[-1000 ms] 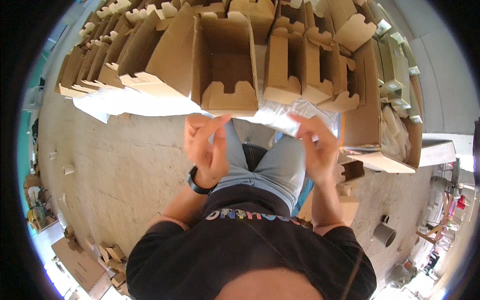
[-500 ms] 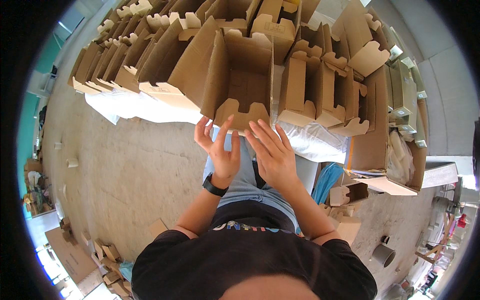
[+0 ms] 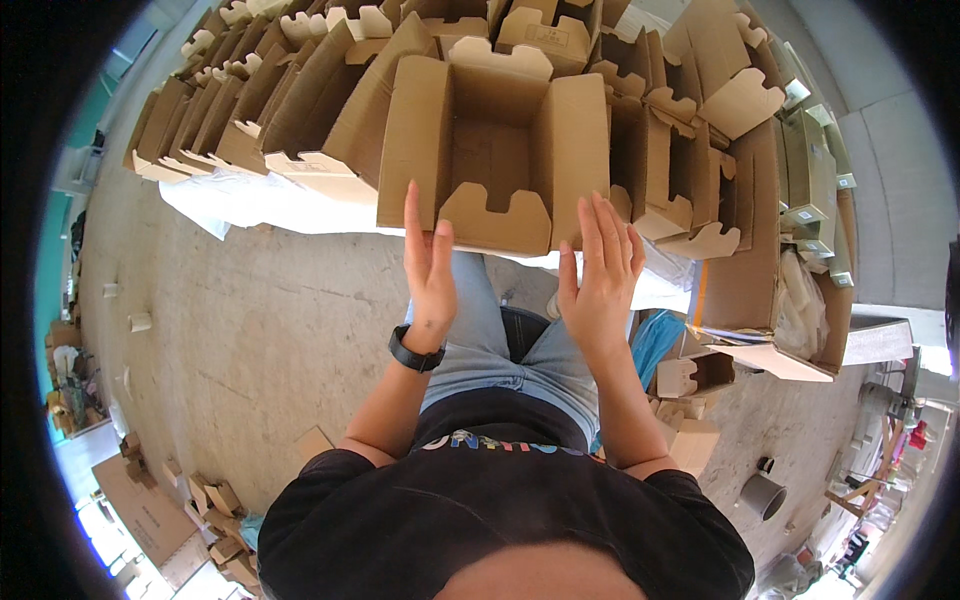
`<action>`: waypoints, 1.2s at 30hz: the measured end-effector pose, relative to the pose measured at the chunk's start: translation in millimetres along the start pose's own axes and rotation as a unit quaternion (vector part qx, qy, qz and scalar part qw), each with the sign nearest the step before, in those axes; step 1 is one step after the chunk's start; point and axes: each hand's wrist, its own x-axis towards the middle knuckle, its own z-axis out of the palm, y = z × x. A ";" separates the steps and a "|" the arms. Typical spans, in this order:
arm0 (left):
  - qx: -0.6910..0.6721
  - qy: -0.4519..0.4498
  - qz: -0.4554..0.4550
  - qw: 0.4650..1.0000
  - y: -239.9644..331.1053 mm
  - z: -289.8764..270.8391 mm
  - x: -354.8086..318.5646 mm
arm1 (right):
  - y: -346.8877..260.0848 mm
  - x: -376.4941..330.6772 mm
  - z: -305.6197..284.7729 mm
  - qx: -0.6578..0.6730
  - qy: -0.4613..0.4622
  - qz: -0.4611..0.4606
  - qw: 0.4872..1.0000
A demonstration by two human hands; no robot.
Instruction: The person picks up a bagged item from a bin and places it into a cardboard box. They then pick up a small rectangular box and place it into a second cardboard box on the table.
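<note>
An open cardboard box (image 3: 500, 228) stands on the table edge in front of me. Its inside is bare, its two side flaps are folded outward, and a notched flap rises at its front and back. My left hand (image 3: 430, 265), with a black watch on the wrist, has its fingers stretched out at the lower end of the left side flap (image 3: 408, 150). Across from it, my right hand (image 3: 600, 275) is open too, fingers extended against the lower end of the right side flap (image 3: 582, 135). Whether either palm presses on the cardboard cannot be made out.
Rows of similar open boxes (image 3: 318, 165) crowd the left, with more boxes (image 3: 668, 170) close on the right. White sheeting (image 3: 275, 205) hangs over the table edge. Further right stands a large carton (image 3: 755, 240) beside stacked pale boxes (image 3: 808, 165). Blue plastic (image 3: 655, 345) hangs below.
My hands have moved apart, left and right. The box's side flaps, upright before, now lean outward, and the right one covers part of the neighbouring boxes.
</note>
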 end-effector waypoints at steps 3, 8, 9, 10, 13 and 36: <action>-0.115 0.055 -0.058 0.990 -0.9 0.3 7.5 | 4.9 -4.3 7.7 0.045 -0.005 0.011 0.999; -0.159 0.041 -0.047 0.985 -6.2 -2.9 6.0 | 0.8 -13.9 20.6 0.085 -0.030 0.046 0.995; -0.160 0.040 -0.051 0.985 -4.0 -1.6 5.2 | -1.0 -13.6 20.0 0.076 -0.034 0.042 0.996; -0.166 0.037 -0.054 0.984 -1.7 0.3 4.4 | -1.8 -13.3 19.7 0.067 -0.038 0.039 0.996; -0.172 0.033 -0.057 0.983 0.7 4.1 3.7 | -1.6 -11.5 19.7 0.060 -0.039 0.041 0.997; -0.136 -0.032 -0.074 0.987 15.6 -4.9 -6.5 | 16.2 -19.5 21.1 0.287 0.042 0.049 0.956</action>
